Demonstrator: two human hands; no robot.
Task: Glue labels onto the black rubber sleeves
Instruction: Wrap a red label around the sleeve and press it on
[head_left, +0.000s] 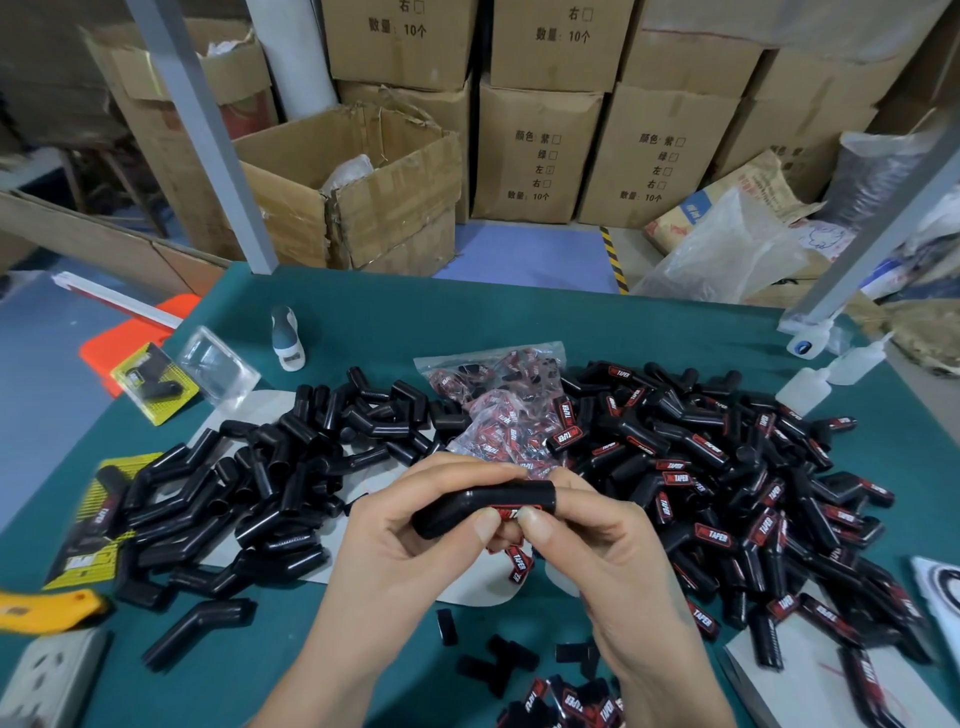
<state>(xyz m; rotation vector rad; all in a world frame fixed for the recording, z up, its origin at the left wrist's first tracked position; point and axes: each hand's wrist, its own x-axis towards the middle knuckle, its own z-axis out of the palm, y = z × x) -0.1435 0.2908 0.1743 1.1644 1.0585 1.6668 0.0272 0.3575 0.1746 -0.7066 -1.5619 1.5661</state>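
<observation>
Both hands grasp one bent black rubber sleeve (483, 506) above the near centre of the green table (337, 322) — left hand (415, 525) steadying it, right hand (566, 525) thumb pressing a red-and-black label (511, 514), likely seating the glue — unlabelled sleeves (249, 493) piled left, labelled sleeves (737, 493) right.

Light is even, soft, from overhead; no single source in view. Scene fairly bright, colours slightly muted. Shadows weak and short under the two hands gripping the bent black rubber sleeve (483, 506). Soft glare streak along its glossy upper face. Focus sharpest around the grip; far beyond it, the stacked brown cardboard boxes (540, 150) go slightly soft. Wide-angle bowing: the grey metal post (208, 140), far left of the grip, leans. Corners smear.
</observation>
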